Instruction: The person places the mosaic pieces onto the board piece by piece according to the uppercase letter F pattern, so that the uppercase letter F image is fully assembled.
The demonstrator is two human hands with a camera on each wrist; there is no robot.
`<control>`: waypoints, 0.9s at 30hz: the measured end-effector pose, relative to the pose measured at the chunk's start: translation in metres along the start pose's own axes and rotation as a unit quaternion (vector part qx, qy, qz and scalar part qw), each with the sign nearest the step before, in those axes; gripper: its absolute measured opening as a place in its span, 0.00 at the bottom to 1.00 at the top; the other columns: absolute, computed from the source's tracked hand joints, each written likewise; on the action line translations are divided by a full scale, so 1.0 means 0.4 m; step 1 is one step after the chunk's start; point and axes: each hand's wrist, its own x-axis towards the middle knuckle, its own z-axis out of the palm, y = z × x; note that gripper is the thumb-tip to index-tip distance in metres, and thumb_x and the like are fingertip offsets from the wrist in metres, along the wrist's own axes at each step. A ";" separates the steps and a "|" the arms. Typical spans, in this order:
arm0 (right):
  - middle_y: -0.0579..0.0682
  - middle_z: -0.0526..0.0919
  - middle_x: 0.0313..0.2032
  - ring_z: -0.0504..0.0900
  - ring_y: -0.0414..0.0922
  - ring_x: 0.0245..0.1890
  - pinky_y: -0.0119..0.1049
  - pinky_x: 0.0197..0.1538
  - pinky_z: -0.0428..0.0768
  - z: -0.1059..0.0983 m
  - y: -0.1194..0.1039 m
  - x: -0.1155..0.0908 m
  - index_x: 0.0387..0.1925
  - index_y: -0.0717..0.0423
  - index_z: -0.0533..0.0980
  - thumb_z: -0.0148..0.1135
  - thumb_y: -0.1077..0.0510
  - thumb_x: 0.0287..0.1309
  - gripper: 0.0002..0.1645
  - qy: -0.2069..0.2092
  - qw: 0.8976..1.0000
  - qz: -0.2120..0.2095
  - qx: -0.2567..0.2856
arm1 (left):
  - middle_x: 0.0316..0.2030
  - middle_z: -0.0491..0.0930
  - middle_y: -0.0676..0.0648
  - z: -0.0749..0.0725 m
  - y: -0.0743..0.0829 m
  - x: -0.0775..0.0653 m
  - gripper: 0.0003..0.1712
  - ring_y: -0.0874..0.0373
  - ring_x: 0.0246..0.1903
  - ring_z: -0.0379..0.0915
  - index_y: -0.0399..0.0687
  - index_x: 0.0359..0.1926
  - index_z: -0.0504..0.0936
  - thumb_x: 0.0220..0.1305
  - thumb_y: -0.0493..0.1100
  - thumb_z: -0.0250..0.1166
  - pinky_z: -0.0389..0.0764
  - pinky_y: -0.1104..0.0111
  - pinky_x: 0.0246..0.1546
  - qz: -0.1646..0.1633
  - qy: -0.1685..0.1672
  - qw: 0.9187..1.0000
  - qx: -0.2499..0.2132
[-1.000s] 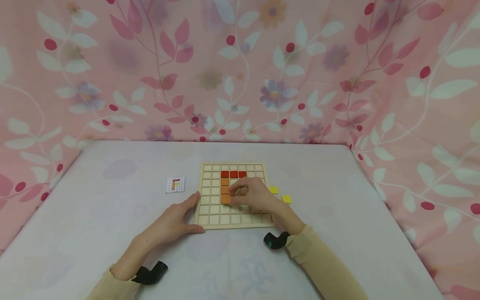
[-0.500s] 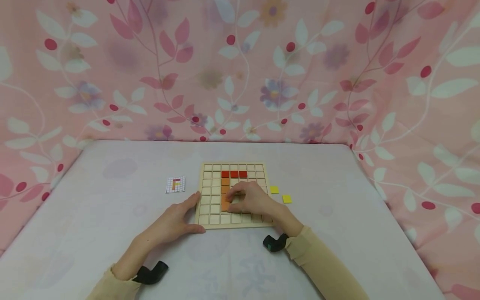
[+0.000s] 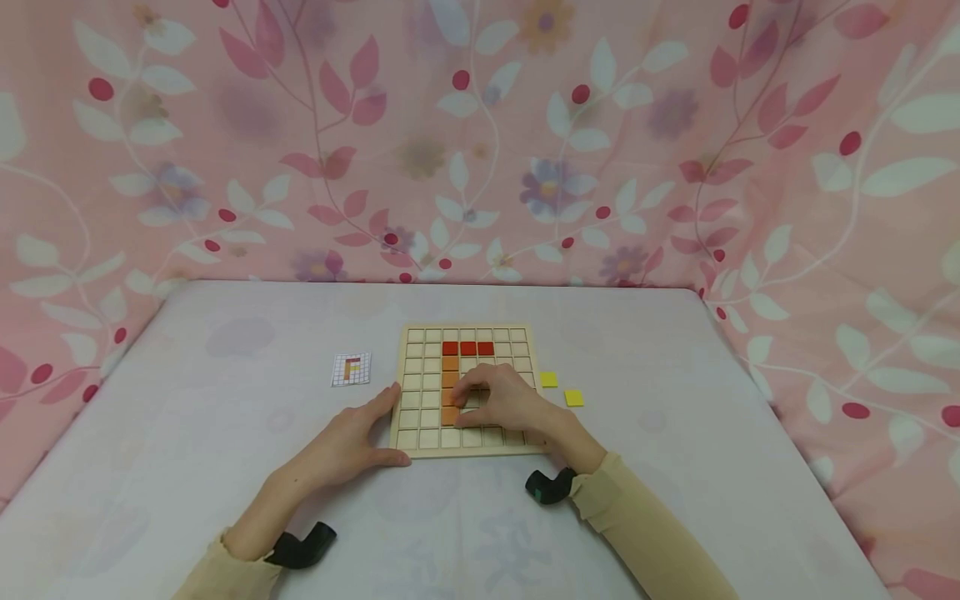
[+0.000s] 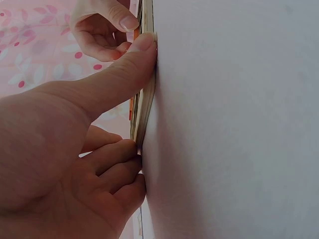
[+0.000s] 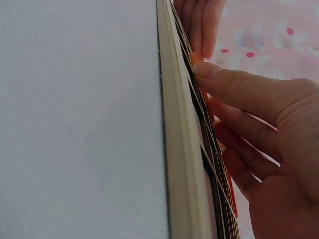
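In the head view, a square wooden grid board (image 3: 424, 419) lies on the white table. My left hand (image 3: 337, 446) holds its near-left corner, thumb on the near side and fingers along the left edge. At the lower end of a column of several orange tiles, my right hand (image 3: 501, 396) pinches an orange tile (image 3: 447, 417) with thumb and fingertips. This tile lies in a cell or very low over it. A row of three red tiles (image 3: 468, 348) tops the column. In the right wrist view, the thumb (image 5: 219, 77) touches the tile's edge.
Two yellow tiles, a nearer one (image 3: 573, 398) and a farther one (image 3: 549, 379), lie right of the board. To its left is a small card (image 3: 351, 369) printed with a grid and coloured pattern. A floral pink cloth (image 3: 420, 158) hangs behind the table.
My right hand has shifted slightly toward the near side, bringing the orange tile down to the column's lower end, where it now sits square. My left hand has stayed at the board's corner.
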 end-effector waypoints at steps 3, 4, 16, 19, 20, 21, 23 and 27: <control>0.36 0.86 0.34 0.81 0.37 0.41 0.35 0.53 0.78 0.000 0.001 0.000 0.40 0.44 0.85 0.81 0.52 0.46 0.17 0.000 1.000 0.003 0.004 | 0.75 0.58 0.41 0.001 -0.001 0.000 0.63 0.44 0.73 0.57 0.40 0.78 0.53 0.50 0.56 0.79 0.66 0.48 0.67 0.003 0.002 1.000 0.002; 0.36 0.86 0.34 0.82 0.37 0.41 0.35 0.53 0.78 0.000 0.001 0.000 0.40 0.44 0.85 0.81 0.52 0.46 0.17 0.000 1.000 0.004 0.006 | 0.75 0.58 0.41 0.001 -0.002 0.000 0.63 0.44 0.73 0.57 0.40 0.77 0.53 0.49 0.56 0.79 0.66 0.48 0.67 0.003 0.003 1.000 0.003; 0.36 0.87 0.35 0.83 0.37 0.41 0.35 0.54 0.78 -0.001 0.001 0.001 0.40 0.45 0.85 0.80 0.53 0.46 0.17 -0.003 1.000 0.019 0.017 | 0.75 0.58 0.40 0.000 -0.003 0.000 0.63 0.43 0.73 0.57 0.39 0.77 0.54 0.49 0.56 0.79 0.66 0.47 0.68 0.010 0.008 1.000 0.006; 0.36 0.87 0.35 0.83 0.37 0.41 0.34 0.54 0.78 -0.001 0.004 0.002 0.40 0.45 0.85 0.80 0.54 0.46 0.17 -0.003 1.000 0.015 0.017 | 0.75 0.58 0.40 0.000 -0.003 0.000 0.63 0.43 0.73 0.57 0.40 0.77 0.54 0.49 0.56 0.79 0.65 0.47 0.68 0.010 0.008 1.000 0.008; 0.37 0.87 0.35 0.83 0.37 0.41 0.34 0.53 0.79 -0.001 0.005 0.002 0.40 0.45 0.85 0.80 0.54 0.46 0.17 -0.003 1.000 0.014 0.017 | 0.75 0.58 0.39 0.000 -0.004 0.000 0.63 0.42 0.73 0.58 0.39 0.77 0.54 0.49 0.57 0.79 0.66 0.46 0.67 0.014 0.008 1.000 0.011; 0.37 0.87 0.35 0.83 0.37 0.41 0.34 0.53 0.79 -0.001 0.005 0.002 0.40 0.45 0.85 0.80 0.54 0.46 0.17 -0.003 1.000 0.010 0.017 | 0.75 0.58 0.40 0.000 -0.004 0.001 0.63 0.43 0.73 0.57 0.40 0.77 0.54 0.49 0.56 0.79 0.66 0.47 0.68 0.012 0.008 1.000 0.010; 0.37 0.87 0.35 0.83 0.37 0.41 0.34 0.53 0.79 -0.002 0.007 0.002 0.40 0.45 0.85 0.80 0.54 0.46 0.17 -0.002 1.000 0.005 0.016 | 0.75 0.58 0.40 0.000 -0.003 0.001 0.63 0.44 0.73 0.57 0.40 0.77 0.54 0.49 0.56 0.79 0.66 0.47 0.68 0.009 0.008 1.000 0.008; 0.36 0.86 0.35 0.82 0.38 0.42 0.37 0.54 0.79 -0.013 0.007 -0.001 0.40 0.46 0.86 0.79 0.53 0.49 0.15 0.006 1.000 -0.007 0.007 | 0.75 0.57 0.40 0.001 -0.001 0.001 0.62 0.44 0.74 0.56 0.40 0.77 0.54 0.50 0.56 0.79 0.66 0.47 0.67 0.009 0.006 1.000 0.002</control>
